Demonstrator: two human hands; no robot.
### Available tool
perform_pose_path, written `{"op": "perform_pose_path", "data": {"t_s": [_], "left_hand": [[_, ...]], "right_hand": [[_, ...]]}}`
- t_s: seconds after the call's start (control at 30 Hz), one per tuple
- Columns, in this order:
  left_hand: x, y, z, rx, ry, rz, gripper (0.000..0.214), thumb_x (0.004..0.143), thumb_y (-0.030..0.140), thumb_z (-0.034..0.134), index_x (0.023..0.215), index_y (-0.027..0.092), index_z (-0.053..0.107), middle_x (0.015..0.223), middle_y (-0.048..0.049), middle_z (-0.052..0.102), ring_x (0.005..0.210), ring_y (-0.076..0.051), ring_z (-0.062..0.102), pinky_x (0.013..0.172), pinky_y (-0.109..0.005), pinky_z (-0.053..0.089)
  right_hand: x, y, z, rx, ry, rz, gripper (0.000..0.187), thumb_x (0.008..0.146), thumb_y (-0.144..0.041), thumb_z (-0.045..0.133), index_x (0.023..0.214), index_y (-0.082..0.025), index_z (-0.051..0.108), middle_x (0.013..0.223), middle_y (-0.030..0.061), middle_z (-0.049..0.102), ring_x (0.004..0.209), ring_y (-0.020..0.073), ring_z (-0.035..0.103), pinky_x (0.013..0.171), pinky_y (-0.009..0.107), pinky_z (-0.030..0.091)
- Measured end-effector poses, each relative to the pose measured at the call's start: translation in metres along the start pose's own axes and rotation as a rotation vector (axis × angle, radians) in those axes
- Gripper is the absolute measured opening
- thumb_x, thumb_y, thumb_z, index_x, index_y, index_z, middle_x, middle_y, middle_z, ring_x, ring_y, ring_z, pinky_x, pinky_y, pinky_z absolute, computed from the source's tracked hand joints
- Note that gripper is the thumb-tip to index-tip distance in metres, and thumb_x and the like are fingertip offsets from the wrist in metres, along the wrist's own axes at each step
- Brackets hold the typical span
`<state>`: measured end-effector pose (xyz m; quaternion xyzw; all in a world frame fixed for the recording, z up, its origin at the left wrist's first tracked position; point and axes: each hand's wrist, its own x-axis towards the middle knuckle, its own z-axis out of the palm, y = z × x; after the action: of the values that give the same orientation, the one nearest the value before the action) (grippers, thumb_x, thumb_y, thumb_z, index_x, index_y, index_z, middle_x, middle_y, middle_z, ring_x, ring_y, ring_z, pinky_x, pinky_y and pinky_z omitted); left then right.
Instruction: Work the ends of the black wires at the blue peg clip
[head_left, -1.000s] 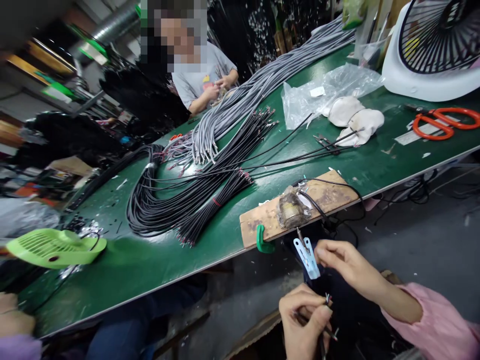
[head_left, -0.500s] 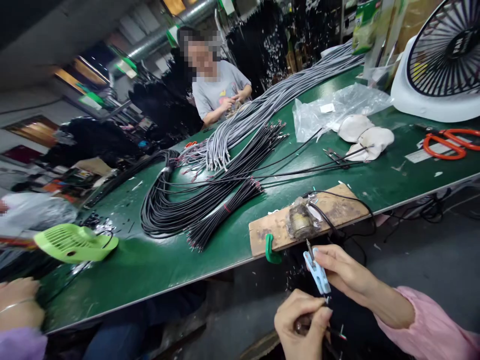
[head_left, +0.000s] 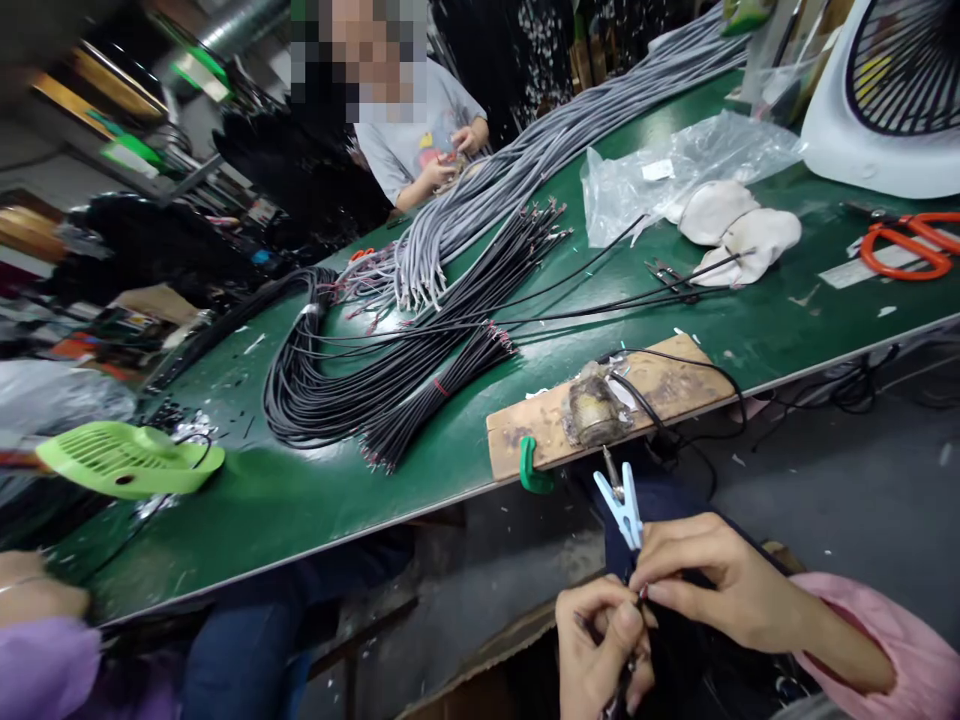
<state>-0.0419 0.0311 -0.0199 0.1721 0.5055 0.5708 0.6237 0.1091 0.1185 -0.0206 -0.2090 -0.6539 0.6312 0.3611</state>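
My left hand (head_left: 600, 640) is low at the bottom edge, its fingers closed around the end of a thin black cable (head_left: 628, 672). My right hand (head_left: 712, 575) reaches in from the right, and its fingertips pinch the same cable tip just above my left thumb. Directly above both hands a light blue clip (head_left: 622, 503) sticks up below a wooden board (head_left: 660, 385). The board lies on the green table's (head_left: 315, 510) near edge with a lump of brownish solder residue (head_left: 594, 408) on it.
Bundles of black cables (head_left: 390, 375) and grey cables (head_left: 487, 190) lie across the table. A green fan cover (head_left: 124, 458), a plastic bag (head_left: 675, 170), white pads (head_left: 731, 235), red scissors (head_left: 904, 245) and a white fan (head_left: 885, 100) are there. A seated person (head_left: 412, 130) works opposite; another's hand (head_left: 34, 595) is at left.
My right hand has dropped from beside the blue clip down to my left hand and now pinches the cable tip. The view has shifted slightly.
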Motion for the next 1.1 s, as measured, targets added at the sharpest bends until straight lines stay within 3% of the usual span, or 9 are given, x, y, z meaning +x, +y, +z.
{"op": "perform_pose_path", "data": {"t_s": [0.23, 0.4, 0.53, 0.63, 0.77, 0.9, 1.1], "left_hand": [[-0.003, -0.016, -0.005, -0.029, -0.085, -0.062, 0.039, 0.071, 0.047, 0.079, 0.063, 0.013, 0.06, 0.043, 0.0048, 0.049, 0.025, 0.003, 0.029, 0.028, -0.008, 0.019], [-0.01, -0.021, -0.001, -0.054, -0.123, -0.012, 0.029, 0.076, 0.044, 0.077, 0.071, 0.016, 0.07, 0.04, 0.0063, 0.046, 0.026, 0.003, 0.028, 0.029, -0.008, 0.019], [-0.015, -0.019, 0.0, -0.069, -0.121, 0.007, 0.02, 0.079, 0.039, 0.076, 0.078, 0.019, 0.074, 0.047, 0.0024, 0.056, 0.028, 0.003, 0.031, 0.03, -0.008, 0.019], [-0.014, -0.015, 0.0, -0.096, -0.184, -0.071, 0.027, 0.081, 0.04, 0.072, 0.071, 0.015, 0.07, 0.043, 0.0054, 0.047, 0.028, 0.002, 0.026, 0.03, -0.009, 0.022], [-0.01, -0.013, 0.0, -0.1, -0.248, -0.086, 0.033, 0.084, 0.043, 0.068, 0.069, 0.014, 0.064, 0.038, 0.0096, 0.036, 0.027, 0.001, 0.024, 0.03, -0.01, 0.025], [-0.009, -0.014, -0.001, -0.067, -0.261, -0.077, 0.033, 0.085, 0.043, 0.067, 0.071, 0.015, 0.063, 0.037, 0.0093, 0.038, 0.026, 0.001, 0.025, 0.03, -0.009, 0.025], [-0.017, -0.017, -0.007, -0.029, -0.209, -0.131, 0.031, 0.082, 0.044, 0.071, 0.073, 0.015, 0.064, 0.037, 0.0086, 0.042, 0.026, 0.001, 0.027, 0.029, -0.009, 0.021]], "right_hand": [[-0.011, -0.003, 0.011, -0.172, 0.064, -0.063, 0.012, 0.09, -0.013, 0.057, 0.09, -0.016, 0.068, 0.076, 0.0047, 0.067, 0.07, 0.0149, 0.061, 0.068, 0.027, 0.047], [-0.02, 0.004, 0.021, -0.306, 0.277, -0.157, 0.012, 0.084, -0.007, 0.056, 0.084, -0.018, 0.061, 0.067, 0.001, 0.059, 0.063, 0.0145, 0.053, 0.064, 0.029, 0.044], [-0.021, 0.006, 0.015, -0.278, 0.41, -0.091, 0.014, 0.084, -0.007, 0.054, 0.08, -0.019, 0.06, 0.067, 0.0004, 0.057, 0.063, 0.0143, 0.052, 0.062, 0.027, 0.043], [-0.02, 0.002, 0.009, -0.121, 0.317, 0.008, 0.012, 0.086, -0.012, 0.057, 0.084, -0.019, 0.066, 0.073, 0.0023, 0.063, 0.068, 0.0148, 0.057, 0.063, 0.026, 0.046], [-0.017, -0.003, 0.009, 0.003, 0.149, -0.01, 0.012, 0.083, -0.015, 0.066, 0.092, -0.017, 0.072, 0.081, 0.0048, 0.069, 0.07, 0.0144, 0.06, 0.066, 0.025, 0.049], [-0.016, -0.008, 0.014, -0.079, 0.163, -0.031, 0.015, 0.086, -0.01, 0.06, 0.088, -0.015, 0.073, 0.074, 0.0055, 0.069, 0.069, 0.0145, 0.061, 0.065, 0.025, 0.048], [-0.021, -0.015, 0.026, -0.342, 0.238, -0.104, 0.015, 0.075, -0.003, 0.056, 0.074, -0.016, 0.062, 0.064, 0.0021, 0.059, 0.06, 0.0142, 0.052, 0.057, 0.026, 0.043]]}}
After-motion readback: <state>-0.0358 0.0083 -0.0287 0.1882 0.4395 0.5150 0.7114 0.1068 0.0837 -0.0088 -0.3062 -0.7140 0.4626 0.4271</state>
